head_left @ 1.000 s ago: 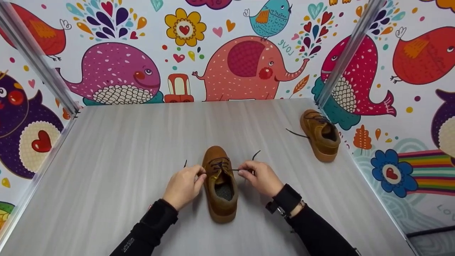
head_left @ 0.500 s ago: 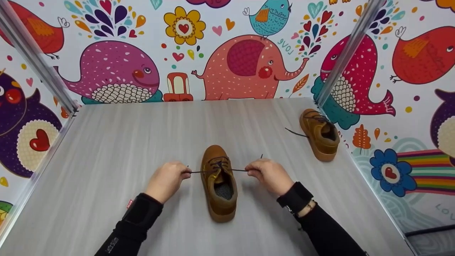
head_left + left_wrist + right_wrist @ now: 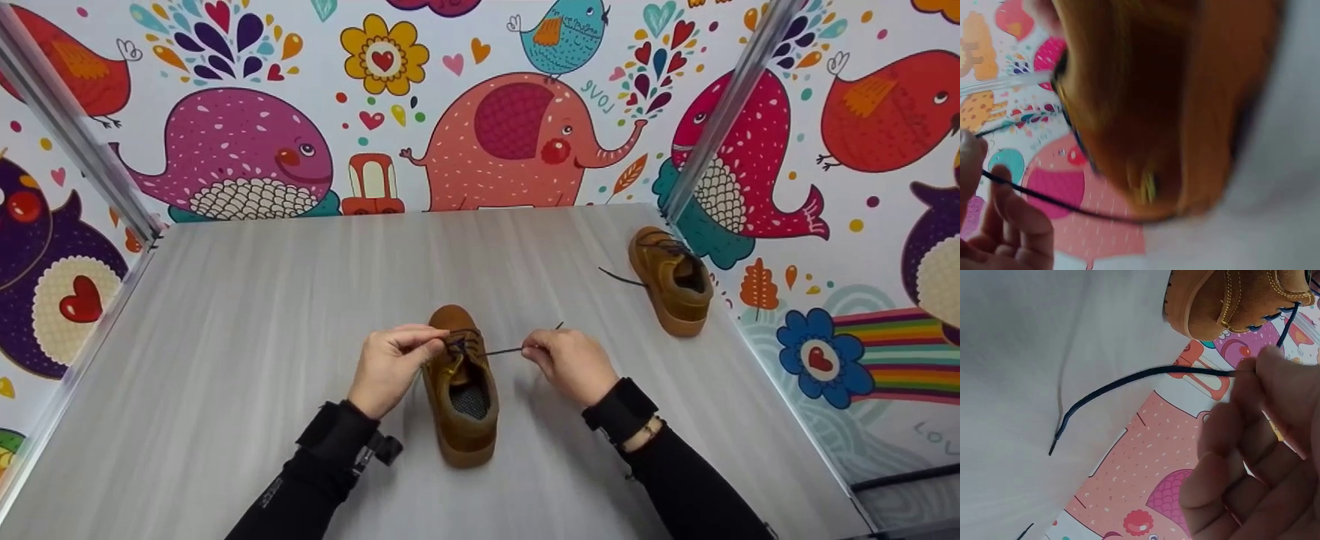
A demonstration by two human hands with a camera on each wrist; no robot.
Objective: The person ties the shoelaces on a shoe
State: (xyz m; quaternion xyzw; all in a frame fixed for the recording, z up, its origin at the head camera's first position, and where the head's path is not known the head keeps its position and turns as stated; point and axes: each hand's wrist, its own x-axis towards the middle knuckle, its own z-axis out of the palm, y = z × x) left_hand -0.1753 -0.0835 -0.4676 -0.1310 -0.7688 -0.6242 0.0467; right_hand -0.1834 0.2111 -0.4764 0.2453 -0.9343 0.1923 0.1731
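A tan leather shoe [image 3: 464,442] with dark laces stands toe away from me on the grey-white tabletop. My left hand [image 3: 391,367] is over the shoe's left side near the toe, its thumb and finger at a dark shoelace [image 3: 1100,215] that shows in the left wrist view running back to the shoe. To the right of the shoe, my right hand [image 3: 574,364] pinches the other lace end [image 3: 504,351], drawn taut from the eyelets. Beyond those fingers, its loose navy tail [image 3: 1117,383] hangs out with a dark tip.
A matching tan shoe [image 3: 672,289] stands at the back right by the wall, one lace trailing left on the tabletop [image 3: 247,337]. Walls printed with cartoon animals [image 3: 510,142] enclose the back and both sides, with metal posts [image 3: 731,112] at the corners.
My left hand first drew its lace out to the left, then came back over the front of the shoe. The right hand moved slightly right, still pinching its lace.
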